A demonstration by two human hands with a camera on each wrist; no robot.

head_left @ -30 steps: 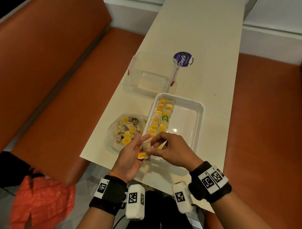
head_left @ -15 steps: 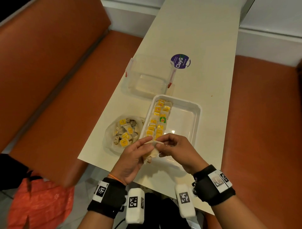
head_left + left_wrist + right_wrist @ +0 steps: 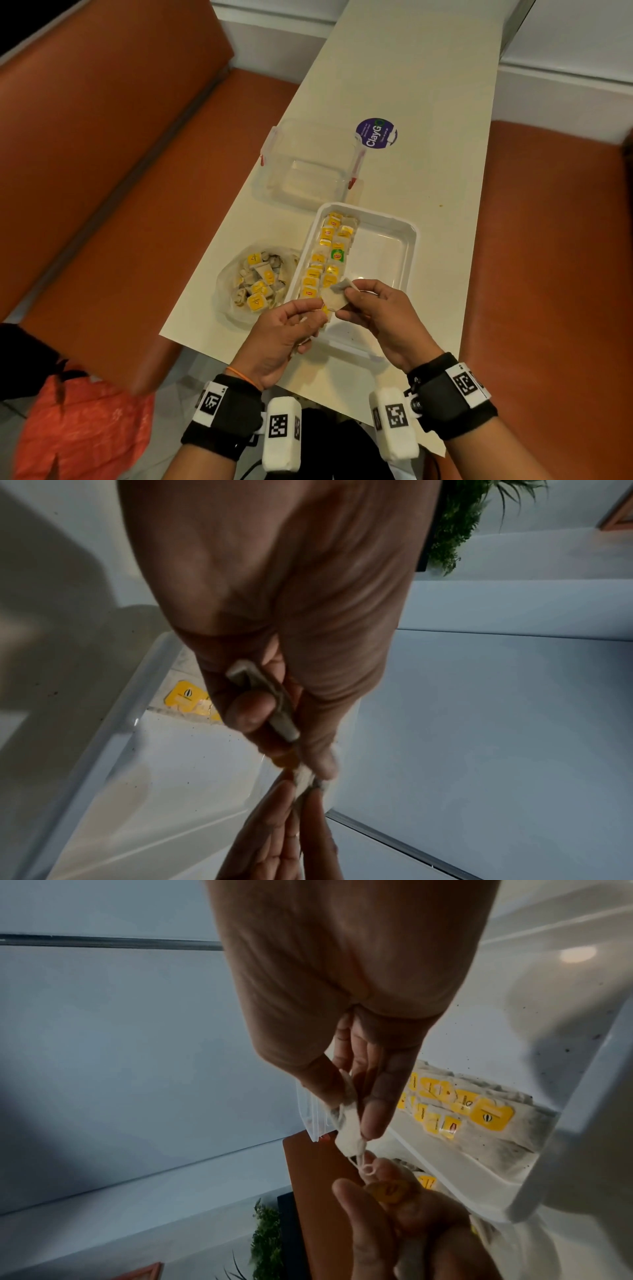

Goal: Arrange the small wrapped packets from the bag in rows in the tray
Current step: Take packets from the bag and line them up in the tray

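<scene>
A white tray (image 3: 407, 236) lies on the cream table, with two rows of yellow-tagged packets (image 3: 327, 257) along its left side. To its left sits a clear bag (image 3: 258, 281) of loose packets. Over the tray's near end both hands hold one pale packet (image 3: 334, 296) between them. My right hand (image 3: 346, 294) pinches its top corner, as the right wrist view shows (image 3: 349, 1131). My left hand (image 3: 318, 305) pinches its string and yellow tag (image 3: 390, 1191). Its curled fingers also grip another packet (image 3: 270, 704) in the palm.
A clear plastic box (image 3: 308, 171) with red clips stands beyond the tray, next to a round purple sticker (image 3: 376, 133). Orange bench seats (image 3: 120, 192) flank the narrow table. An orange bag (image 3: 78, 428) lies at the lower left. The right half of the tray holds nothing.
The hands have come together and moved forward over the tray's near end. The packet that hung by its tag from the left hand is now held flat between both hands.
</scene>
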